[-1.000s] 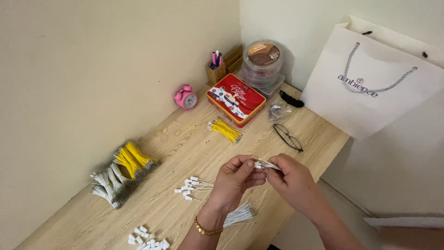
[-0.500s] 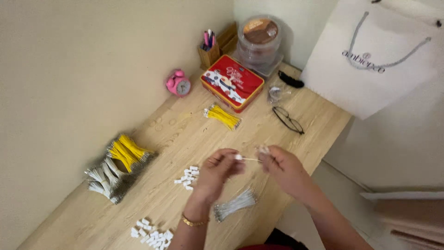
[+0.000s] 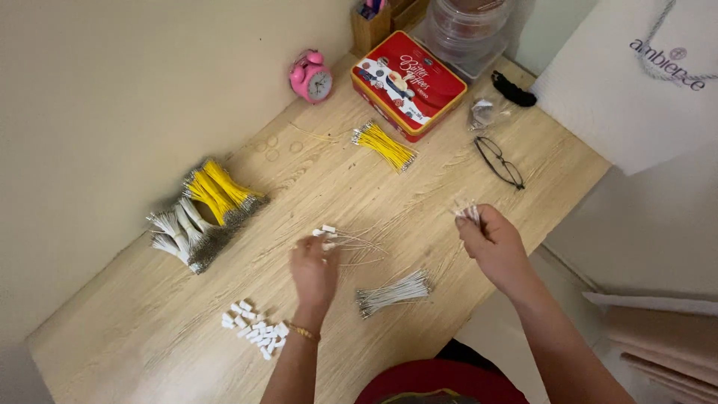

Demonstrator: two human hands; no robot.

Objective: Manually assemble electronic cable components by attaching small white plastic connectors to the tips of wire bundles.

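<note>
Hands (image 3: 315,271) on white connectors (image 3: 327,232)

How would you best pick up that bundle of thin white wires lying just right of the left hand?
Pinch the bundle of thin white wires across its middle, coming from above: it lies flat on the wooden table, and its ends fan out loosely.
</note>
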